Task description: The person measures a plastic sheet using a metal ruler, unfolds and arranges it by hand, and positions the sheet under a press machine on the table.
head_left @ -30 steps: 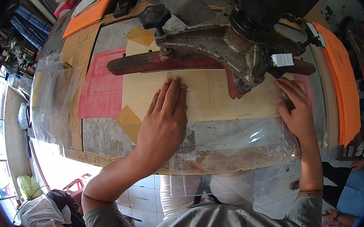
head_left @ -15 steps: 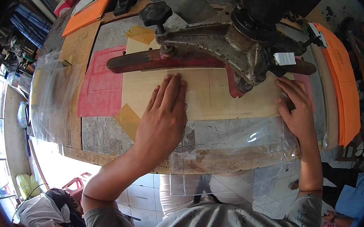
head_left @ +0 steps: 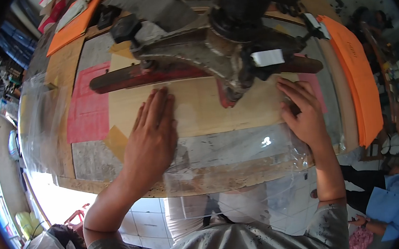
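Fingers nearly straight and close together, the left hand point(head_left: 150, 134) lies flat on the yellowish sheet point(head_left: 198, 110) — the right hand point(head_left: 301, 110), fingers bent and thumb apart, touches its right part. The sheet lies on the worktable point(head_left: 102, 158), partly beneath the red-and-black bar point(head_left: 123, 78) — pink sheets point(head_left: 89, 104) show at both ends.

The view swings right and tilts.
The metal bar point(head_left: 118, 79), left hand point(head_left: 149, 139) and right hand point(head_left: 308, 116) now appear farther left; the bar, which sloped down rightward, looks nearly level. The orange stack point(head_left: 356, 80) at right sits farther left and higher in view.
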A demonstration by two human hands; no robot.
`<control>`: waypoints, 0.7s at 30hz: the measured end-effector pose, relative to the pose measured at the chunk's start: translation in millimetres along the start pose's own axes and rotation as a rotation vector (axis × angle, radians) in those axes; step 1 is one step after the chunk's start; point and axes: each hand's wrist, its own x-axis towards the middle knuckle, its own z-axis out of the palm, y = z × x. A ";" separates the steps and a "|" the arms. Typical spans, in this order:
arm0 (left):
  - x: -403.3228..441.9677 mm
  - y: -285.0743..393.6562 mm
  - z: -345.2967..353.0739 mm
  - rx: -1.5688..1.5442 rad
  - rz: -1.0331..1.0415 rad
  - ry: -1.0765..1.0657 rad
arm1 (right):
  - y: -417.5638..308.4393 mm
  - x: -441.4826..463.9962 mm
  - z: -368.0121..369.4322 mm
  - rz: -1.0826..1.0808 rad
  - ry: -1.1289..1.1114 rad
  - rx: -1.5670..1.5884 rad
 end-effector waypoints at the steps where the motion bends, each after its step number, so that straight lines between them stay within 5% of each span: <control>1: 0.1 1.3 -1.0 -0.002 -0.002 0.004 | -0.6 0.2 0.0 0.003 0.002 0.003; 21: 1.4 4.7 -1.3 -0.026 -0.056 0.017 | 5.4 -3.3 3.3 0.020 0.028 0.036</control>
